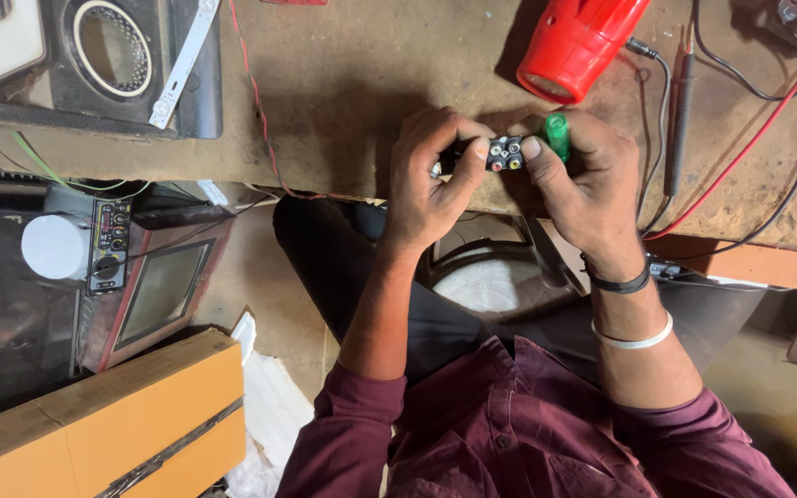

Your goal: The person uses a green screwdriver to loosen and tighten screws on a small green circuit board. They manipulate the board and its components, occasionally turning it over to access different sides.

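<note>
Between both hands (509, 171), pinched connector block (505, 152)

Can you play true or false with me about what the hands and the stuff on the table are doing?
1. Both hands hold a small black connector block with coloured sockets. True: the left hand and right hand pinch it from either side.
2. The right hand also holds something green. True: a green handle pokes up beside its fingers.
3. The red hair dryer is in the left hand. False: it lies on the workbench, untouched.
4. The right wrist is bare. False: it wears a black band and a white bangle.
5. The cardboard box sits on the workbench. False: it is lower down, at bottom left.
</note>
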